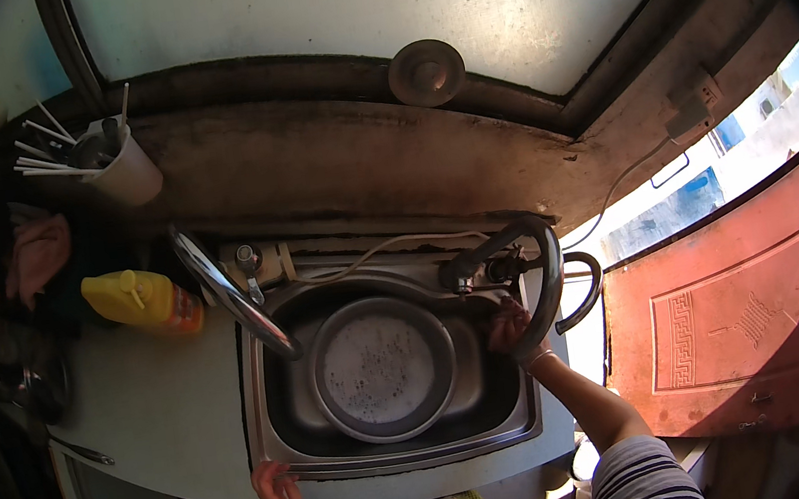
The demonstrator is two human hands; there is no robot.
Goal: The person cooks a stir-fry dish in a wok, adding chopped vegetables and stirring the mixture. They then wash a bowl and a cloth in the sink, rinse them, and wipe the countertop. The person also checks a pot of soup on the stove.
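Observation:
A round metal basin (pixel 383 369) holding cloudy, sudsy water sits in the stainless steel sink (pixel 495 430). My left hand (pixel 280 492) rests at the sink's front left rim, fingers apart and holding nothing. At the sink's back right is my right hand (pixel 512 329), beneath a curved metal spout (pixel 550 275) and close to the tap fittings (pixel 460 275). The spout partly covers that hand, so whether it grips anything cannot be told. Another curved chrome faucet (pixel 231 294) reaches over the sink's left side.
On the left of the counter (pixel 156 410) stands a yellow bottle (pixel 141 302). Behind it is a white container (pixel 124 168) of utensils, with a pink cloth (pixel 41 255) nearby. A cable (pixel 611 191) runs to a wall socket. A red door (pixel 726 312) stands at the right.

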